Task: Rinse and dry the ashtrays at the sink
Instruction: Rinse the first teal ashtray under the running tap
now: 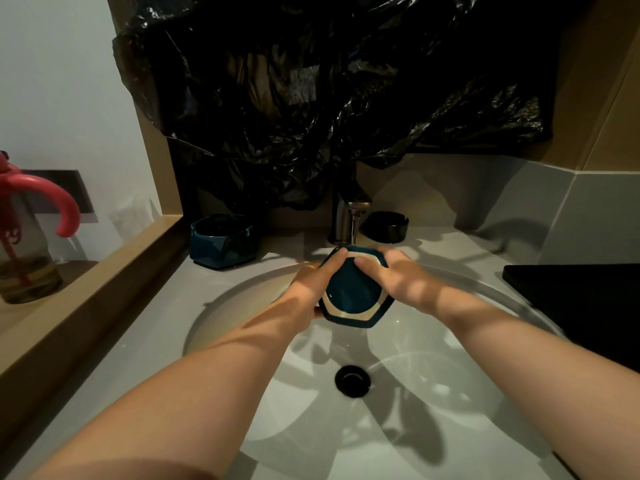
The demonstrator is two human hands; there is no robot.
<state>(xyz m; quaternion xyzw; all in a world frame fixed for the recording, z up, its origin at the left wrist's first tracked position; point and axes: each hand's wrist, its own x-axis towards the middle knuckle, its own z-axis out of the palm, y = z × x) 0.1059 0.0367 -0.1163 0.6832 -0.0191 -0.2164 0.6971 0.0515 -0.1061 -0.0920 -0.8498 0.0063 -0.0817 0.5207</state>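
Both hands hold a teal hexagonal ashtray (351, 296) with a cream band over the sink (485, 393), tipped so its underside faces me. Water runs from the faucet (348, 216) onto its far edge. My left hand (311, 282) grips its left side, fingers curled over the top edge. My right hand (394, 275) grips its right side, with the thumb lying on the underside. A second teal ashtray (221, 242) stands on the counter at the back left. A black round ashtray (386, 226) sits to the right of the faucet.
A black drain (352, 381) sits in the wet basin. Black plastic sheeting (311, 98) hangs over the wall behind the faucet. A bottle with a pink handle (31, 230) stands on the wooden ledge at left. A black flat object (581, 299) lies on the counter at right.
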